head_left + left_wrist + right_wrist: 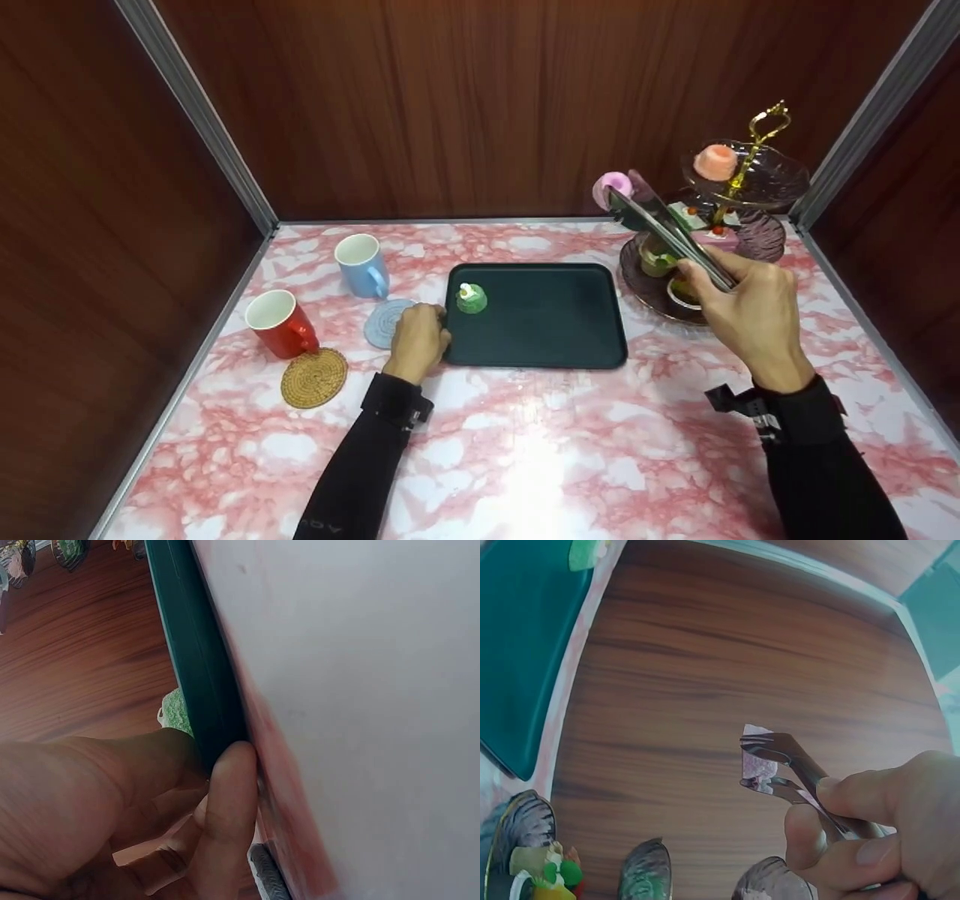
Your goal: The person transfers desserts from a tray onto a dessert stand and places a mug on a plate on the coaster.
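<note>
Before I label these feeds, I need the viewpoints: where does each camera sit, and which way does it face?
Head: worn on the head, facing forward and down at the tray; left hand, right hand and black sleeves show.
Left wrist: on that wrist, facing the tray's edge; the left hand shows, gripping it.
Right wrist: on that wrist, facing the tongs, pink pastry and wooden wall; the right hand shows.
Shared: head and right wrist both show the tongs.

Left grip [135, 787] pinches the green tray [196, 645] — by its edge.
</note>
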{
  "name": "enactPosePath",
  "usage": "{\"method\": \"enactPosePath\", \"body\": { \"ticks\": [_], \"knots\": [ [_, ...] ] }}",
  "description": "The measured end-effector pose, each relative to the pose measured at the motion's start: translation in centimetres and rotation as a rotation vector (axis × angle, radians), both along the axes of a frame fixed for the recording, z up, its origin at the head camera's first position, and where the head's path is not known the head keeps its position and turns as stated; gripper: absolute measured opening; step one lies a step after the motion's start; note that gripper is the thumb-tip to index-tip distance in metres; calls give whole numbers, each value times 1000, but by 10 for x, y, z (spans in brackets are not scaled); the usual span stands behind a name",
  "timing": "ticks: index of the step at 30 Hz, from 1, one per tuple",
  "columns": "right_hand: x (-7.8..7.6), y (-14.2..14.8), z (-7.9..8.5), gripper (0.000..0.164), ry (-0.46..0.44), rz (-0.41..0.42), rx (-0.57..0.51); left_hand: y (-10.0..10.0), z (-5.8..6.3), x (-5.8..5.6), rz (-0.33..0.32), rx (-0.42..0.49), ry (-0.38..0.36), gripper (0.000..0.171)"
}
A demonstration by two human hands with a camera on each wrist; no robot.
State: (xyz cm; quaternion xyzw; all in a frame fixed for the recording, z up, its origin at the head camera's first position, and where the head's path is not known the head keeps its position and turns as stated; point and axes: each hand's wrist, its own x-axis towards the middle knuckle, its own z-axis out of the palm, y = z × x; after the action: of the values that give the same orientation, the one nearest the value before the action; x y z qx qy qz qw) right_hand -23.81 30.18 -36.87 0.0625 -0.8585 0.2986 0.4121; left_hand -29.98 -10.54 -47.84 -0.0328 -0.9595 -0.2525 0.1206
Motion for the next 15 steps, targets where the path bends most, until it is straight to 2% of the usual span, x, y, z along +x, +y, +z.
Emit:
{"method": "enactPosePath", "body": {
  "ticks": [7, 15],
  "knots": [
    [5, 5, 8, 35, 50, -19, -23, 0, 1, 0, 19, 5, -38, 30],
    [9, 14, 16, 33, 82, -95, -52, 0, 1, 0, 9, 3, -46, 29]
  ]
}}
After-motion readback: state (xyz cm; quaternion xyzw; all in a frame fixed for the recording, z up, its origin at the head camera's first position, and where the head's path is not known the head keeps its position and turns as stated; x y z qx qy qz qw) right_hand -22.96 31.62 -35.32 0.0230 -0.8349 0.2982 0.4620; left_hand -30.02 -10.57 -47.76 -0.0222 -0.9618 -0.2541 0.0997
